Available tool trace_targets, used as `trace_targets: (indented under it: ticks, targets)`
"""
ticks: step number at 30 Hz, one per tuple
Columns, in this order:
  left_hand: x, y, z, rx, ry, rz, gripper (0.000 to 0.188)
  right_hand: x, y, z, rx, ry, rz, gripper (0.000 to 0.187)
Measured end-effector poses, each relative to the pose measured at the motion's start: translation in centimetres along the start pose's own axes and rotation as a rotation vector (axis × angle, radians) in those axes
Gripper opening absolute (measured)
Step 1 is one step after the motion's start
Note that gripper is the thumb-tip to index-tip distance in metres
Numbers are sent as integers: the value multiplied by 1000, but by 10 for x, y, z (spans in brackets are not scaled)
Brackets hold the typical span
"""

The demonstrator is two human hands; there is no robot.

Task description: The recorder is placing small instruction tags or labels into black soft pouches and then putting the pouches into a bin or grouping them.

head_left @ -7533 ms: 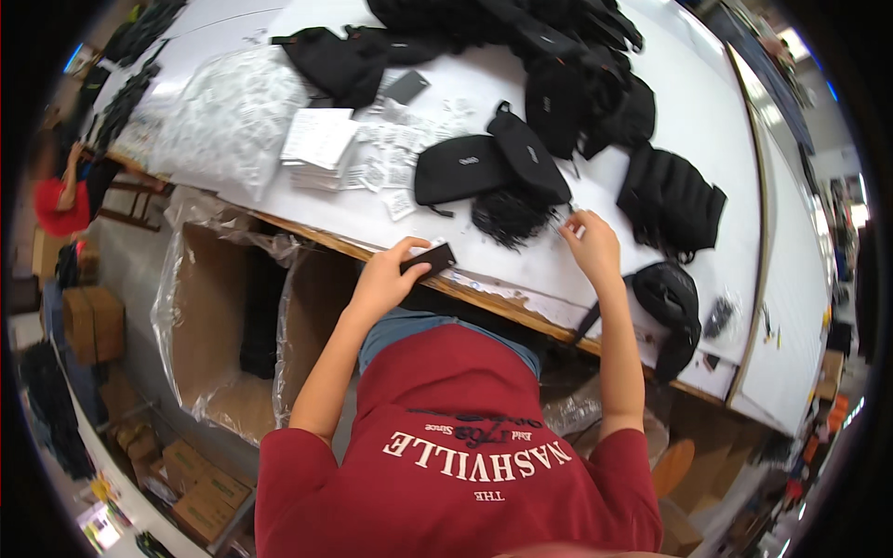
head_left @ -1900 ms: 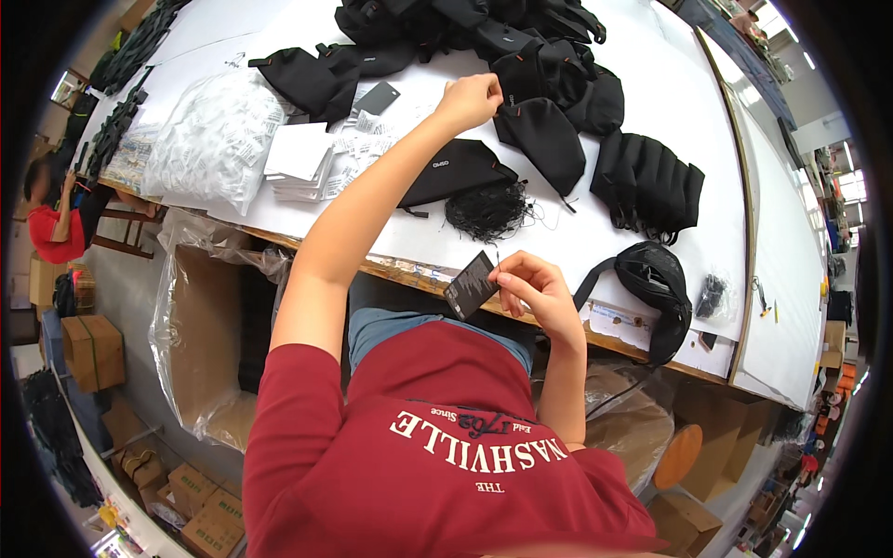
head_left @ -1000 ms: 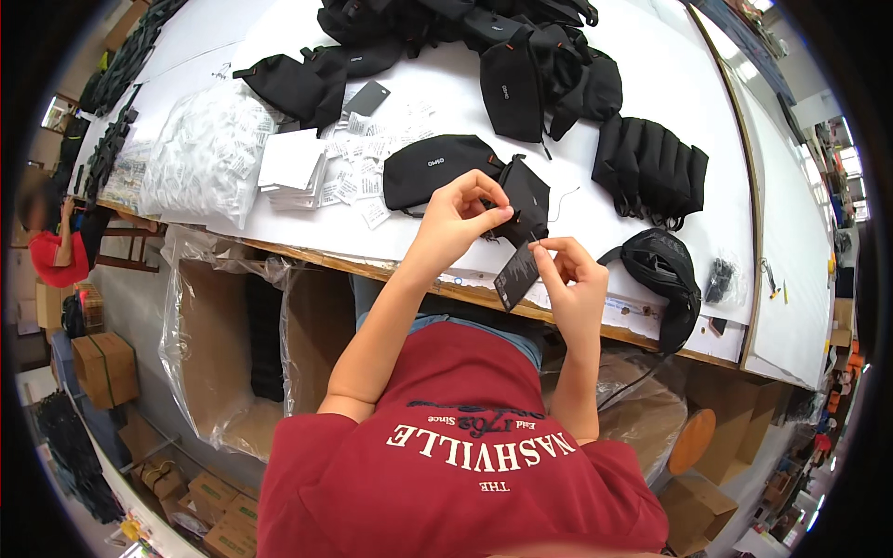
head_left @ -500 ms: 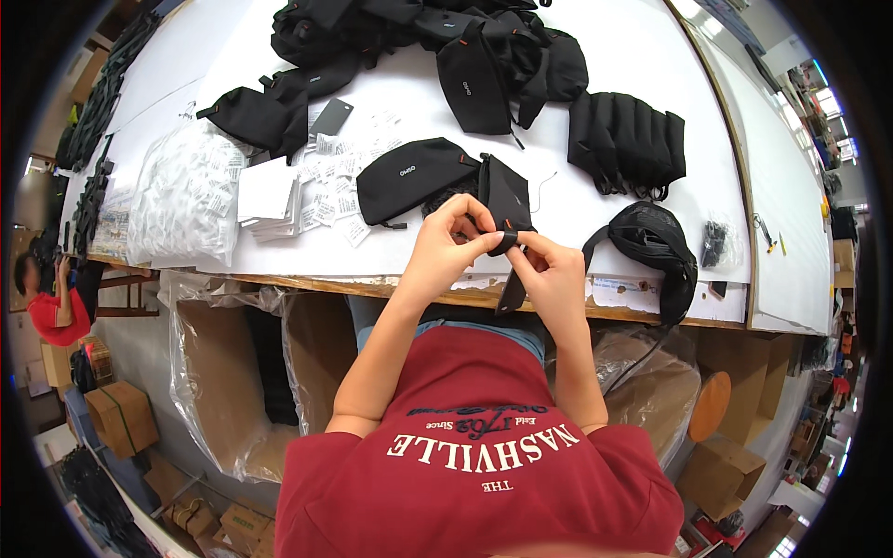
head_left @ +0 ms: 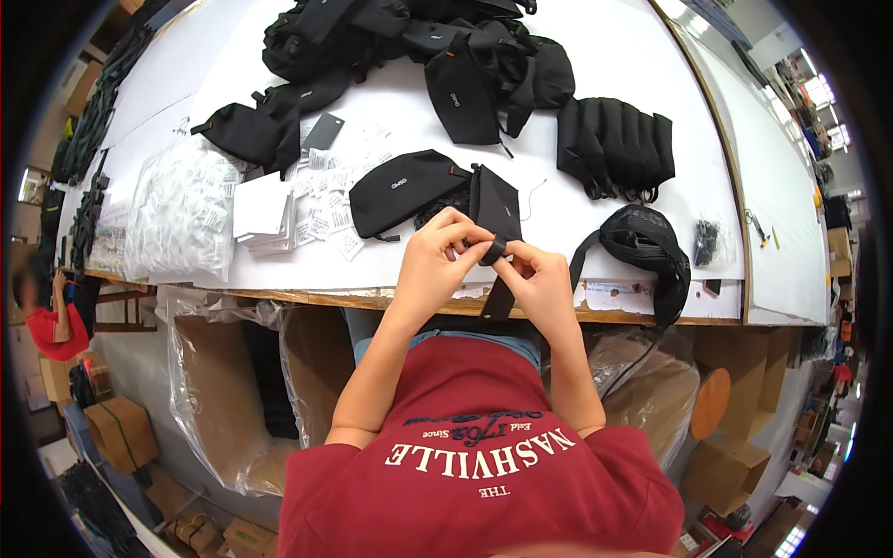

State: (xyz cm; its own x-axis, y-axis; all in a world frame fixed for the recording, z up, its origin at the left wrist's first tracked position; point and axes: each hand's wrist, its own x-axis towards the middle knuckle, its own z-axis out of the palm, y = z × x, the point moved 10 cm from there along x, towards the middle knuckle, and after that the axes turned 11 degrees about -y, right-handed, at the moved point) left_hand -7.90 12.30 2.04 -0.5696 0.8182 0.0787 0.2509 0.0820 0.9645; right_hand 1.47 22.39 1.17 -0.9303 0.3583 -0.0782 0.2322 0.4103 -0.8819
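Near the table's front edge, my left hand (head_left: 441, 265) and my right hand (head_left: 539, 286) meet at a looped black strap (head_left: 497, 249). Both hands pinch it between thumb and fingers, and a dark flat end hangs down between them. Whether that end belongs to the strap or to a separate tag, I cannot tell. Just beyond my fingers lies a small black pouch (head_left: 496, 197), partly hidden by them. A larger black zip pouch (head_left: 407, 192) rests to its left.
Black pouches (head_left: 400, 42) are heaped at the back. Left stand a clear bag of white labels (head_left: 181, 209) and a card stack (head_left: 259, 209). Right are stacked black pouches (head_left: 614, 144) and a black mesh bag (head_left: 645, 237). Plastic-lined cartons (head_left: 223, 381) sit below the table; another person (head_left: 58, 321) is far left.
Both hands have shifted slightly left and down with the strap between them. The dark end now hangs further left. The whole view has also moved a little.
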Motion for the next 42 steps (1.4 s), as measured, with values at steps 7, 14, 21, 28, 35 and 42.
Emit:
trace_targets:
  ticks: [7, 14, 21, 28, 35, 42]
  targets:
    - [-7, 2, -28, -344, 273, 54, 11, -1, -9, -23, 744, -87, -121, 16]
    - [-8, 16, -8, -341, 82, 80, 11, -9, -27, -40, 780, 2, -265, 10]
    - [-10, 35, 5, -143, -33, 207, 11, -9, -32, -10, 840, -110, -273, 15]
    - [-10, 23, -12, -309, 44, 81, 14, -4, -33, -17, 304, 20, -254, 11]
    - [-10, 13, -23, -364, 84, 115, 14, -6, -27, 12, 26, -111, -180, 9]
    - [-11, 9, -26, -395, 122, 109, 15, -16, -45, 60, -313, -175, -357, 18]
